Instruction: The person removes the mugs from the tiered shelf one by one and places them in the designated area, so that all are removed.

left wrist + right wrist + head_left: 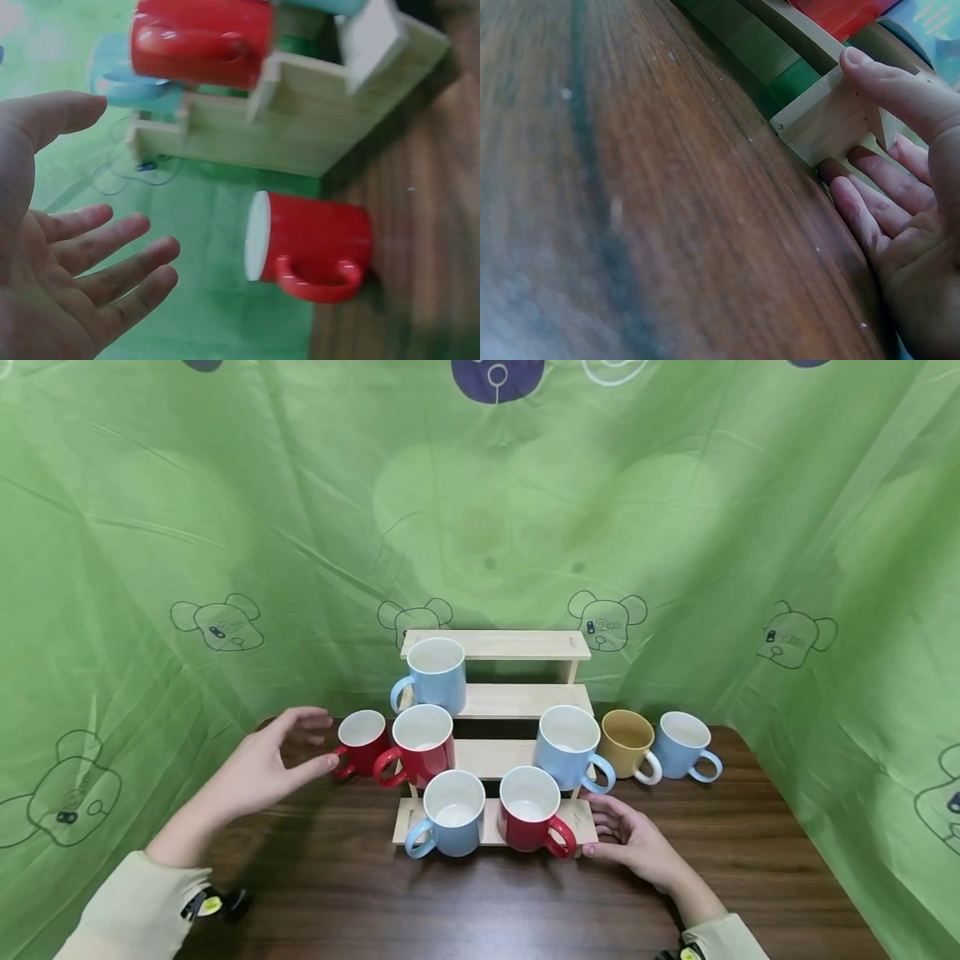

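A stepped light-wood rack (517, 702) stands on the table, carrying several mugs. My left hand (258, 768) hovers left of it, thumb and fingers spread, holding nothing. Closest to that hand is a red mug (362, 745) standing upright on the table beside the rack, its handle toward the thumb. In the left wrist view a gap separates the fingers from this red mug (319, 240). My right hand (633, 847) is at the right end of the lowest step, thumb at its front corner. In the right wrist view the fingers (885, 184) extend along the rack's side panel.
On the rack are light blue mugs (438, 677) and red mugs (423, 745), handles turned outward. Right of the rack, a tan mug (626, 739) and a light blue mug (681, 745) stand on the dark wooden table (480, 910). Green cloth (300, 527) hangs behind and at both sides.
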A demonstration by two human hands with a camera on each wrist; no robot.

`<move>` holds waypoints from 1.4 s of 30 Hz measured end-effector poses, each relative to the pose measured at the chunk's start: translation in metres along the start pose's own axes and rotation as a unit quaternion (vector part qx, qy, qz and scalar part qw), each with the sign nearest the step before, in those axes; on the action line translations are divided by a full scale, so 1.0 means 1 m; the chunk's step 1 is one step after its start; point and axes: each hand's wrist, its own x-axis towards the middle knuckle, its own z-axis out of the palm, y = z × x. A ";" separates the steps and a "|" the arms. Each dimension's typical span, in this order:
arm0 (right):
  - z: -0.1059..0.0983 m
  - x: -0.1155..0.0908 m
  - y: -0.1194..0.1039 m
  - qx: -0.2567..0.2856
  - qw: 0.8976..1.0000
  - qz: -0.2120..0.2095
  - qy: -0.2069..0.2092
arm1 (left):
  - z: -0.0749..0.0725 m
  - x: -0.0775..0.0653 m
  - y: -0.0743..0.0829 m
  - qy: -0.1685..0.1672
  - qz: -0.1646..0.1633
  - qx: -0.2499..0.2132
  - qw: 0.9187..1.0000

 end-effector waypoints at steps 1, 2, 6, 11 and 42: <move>0.000 0.000 0.001 0.001 1.000 -0.001 -0.001 | -0.003 0.004 0.001 0.004 -0.001 0.003 1.000; 0.000 0.000 0.001 0.001 1.000 -0.001 -0.001 | -0.007 0.008 0.002 0.010 -0.002 0.006 1.000; -0.001 -0.001 0.002 -0.001 1.000 -0.001 0.002 | -0.017 0.025 0.009 0.024 -0.006 0.003 1.000; -0.001 0.000 0.002 -0.007 1.000 0.002 0.005 | -0.022 0.047 0.018 0.032 -0.004 -0.022 0.999; -0.001 0.001 0.001 -0.010 1.000 0.008 0.005 | 0.024 0.124 0.056 -0.008 -0.002 -0.133 0.991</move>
